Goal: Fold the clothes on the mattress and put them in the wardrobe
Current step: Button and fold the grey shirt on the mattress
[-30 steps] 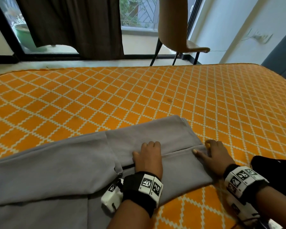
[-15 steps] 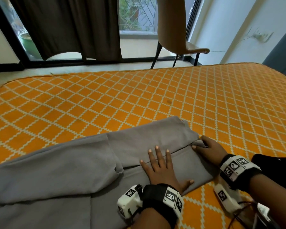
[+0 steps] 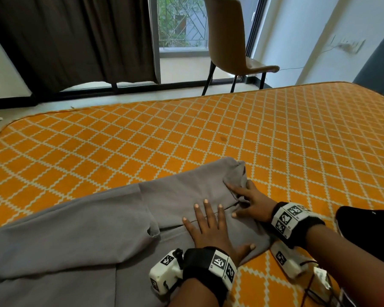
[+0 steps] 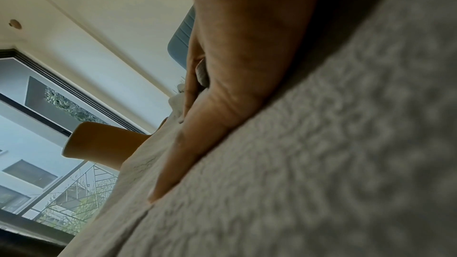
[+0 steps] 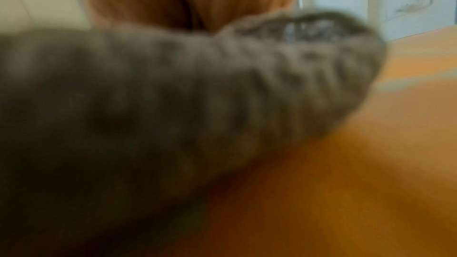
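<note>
A grey garment (image 3: 87,229) lies spread along the near side of the orange diamond-patterned mattress (image 3: 208,134). My left hand (image 3: 211,227) presses flat on it with fingers spread, close to its right end. In the left wrist view the left hand (image 4: 235,85) lies on the grey garment (image 4: 321,163). My right hand (image 3: 246,200) holds the garment's right end, index finger on top, other fingers tucked under a raised bunch of cloth (image 3: 236,173). The right wrist view is blurred: the grey garment (image 5: 173,95) stands over the mattress (image 5: 371,173).
A brown chair (image 3: 228,41) stands on the floor beyond the mattress's far edge, before a glass door with a dark curtain (image 3: 75,41). A wall socket (image 3: 350,44) is at the far right. Something black (image 3: 368,227) sits at the near right. Most of the mattress is bare.
My left hand uncurled and slid back to lie flat on the garment. My right hand moved left and lifted the garment's right end into a raised bunch.
</note>
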Available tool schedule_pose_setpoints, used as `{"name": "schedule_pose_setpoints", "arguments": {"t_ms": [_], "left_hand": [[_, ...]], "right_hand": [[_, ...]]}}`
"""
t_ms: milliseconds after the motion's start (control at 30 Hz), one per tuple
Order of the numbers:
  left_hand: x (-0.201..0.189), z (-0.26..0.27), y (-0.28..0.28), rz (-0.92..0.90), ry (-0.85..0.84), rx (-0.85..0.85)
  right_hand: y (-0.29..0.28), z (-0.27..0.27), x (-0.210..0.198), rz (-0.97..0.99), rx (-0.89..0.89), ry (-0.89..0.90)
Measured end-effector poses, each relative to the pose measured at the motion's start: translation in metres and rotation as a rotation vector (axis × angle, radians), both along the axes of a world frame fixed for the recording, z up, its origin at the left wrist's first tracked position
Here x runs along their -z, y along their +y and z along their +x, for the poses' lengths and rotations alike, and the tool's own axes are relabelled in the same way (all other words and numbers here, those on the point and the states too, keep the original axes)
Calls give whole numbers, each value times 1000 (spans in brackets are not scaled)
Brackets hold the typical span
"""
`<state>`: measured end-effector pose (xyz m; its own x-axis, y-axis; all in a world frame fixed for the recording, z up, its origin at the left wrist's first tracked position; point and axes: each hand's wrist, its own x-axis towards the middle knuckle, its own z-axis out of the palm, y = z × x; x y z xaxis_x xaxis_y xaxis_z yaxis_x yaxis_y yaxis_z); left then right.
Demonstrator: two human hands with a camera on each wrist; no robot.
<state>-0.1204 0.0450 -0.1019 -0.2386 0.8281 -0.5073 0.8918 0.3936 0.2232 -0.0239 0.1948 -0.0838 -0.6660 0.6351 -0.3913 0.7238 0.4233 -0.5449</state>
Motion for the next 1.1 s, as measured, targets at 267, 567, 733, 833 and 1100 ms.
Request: {"name": "schedule_pose_setpoints", "arguments": {"t_ms": [267,567,733,833,1100], "left_hand": [[-41,-17,-1,-77,-66,68],[-102,-123,-57,384,-1190,-892],[-62,-150,-97,497,-1491,-1218],[-37,-154,-107,489,-1580,-1303],[-23,-158,-106,464,-1549,-1050]], "right_hand": [[-13,-19,-7,163,-62,-156],[-85,-53,-77,471,-201,-168],[-164,-115,-68,463,-330,-157],[-205,-143,-70,386,-435,-130],[-164,-88,-63,275,-97,276]]}}
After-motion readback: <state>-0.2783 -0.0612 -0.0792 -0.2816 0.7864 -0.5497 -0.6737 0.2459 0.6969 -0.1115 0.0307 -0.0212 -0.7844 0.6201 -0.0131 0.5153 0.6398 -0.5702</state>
